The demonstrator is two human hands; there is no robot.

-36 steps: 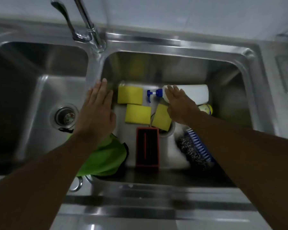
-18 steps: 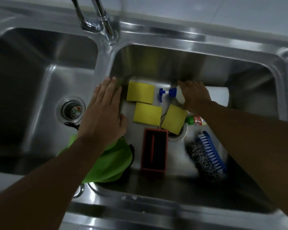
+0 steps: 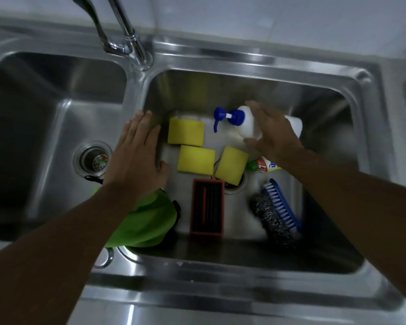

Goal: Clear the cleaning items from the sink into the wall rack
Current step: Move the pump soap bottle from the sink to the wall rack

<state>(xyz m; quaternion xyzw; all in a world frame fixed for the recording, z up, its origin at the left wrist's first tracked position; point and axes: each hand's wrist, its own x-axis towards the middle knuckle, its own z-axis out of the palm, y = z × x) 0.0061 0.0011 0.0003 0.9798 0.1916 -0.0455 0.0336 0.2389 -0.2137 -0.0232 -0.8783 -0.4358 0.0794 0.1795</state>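
In the right sink basin (image 3: 263, 90) lie three yellow sponges (image 3: 186, 132) (image 3: 195, 159) (image 3: 231, 165), a red-rimmed black holder (image 3: 206, 206), a green cloth (image 3: 145, 221), a steel scourer (image 3: 267, 215), a blue brush (image 3: 282, 206) and a small yellow bottle (image 3: 261, 164). My right hand (image 3: 275, 137) is wrapped around a white pump bottle with a blue head (image 3: 248, 121), tilted off the basin floor. My left hand (image 3: 136, 158) rests flat and open on the divider between the basins. The wall rack is out of sight.
The chrome faucet (image 3: 129, 36) stands behind the divider. The left basin (image 3: 56, 113) holds only a drain strainer (image 3: 94, 159). A steel counter edge (image 3: 220, 301) runs along the front.
My right hand has closed around the white pump bottle and tipped its pump end up off the basin floor. My left hand has stayed on the divider.
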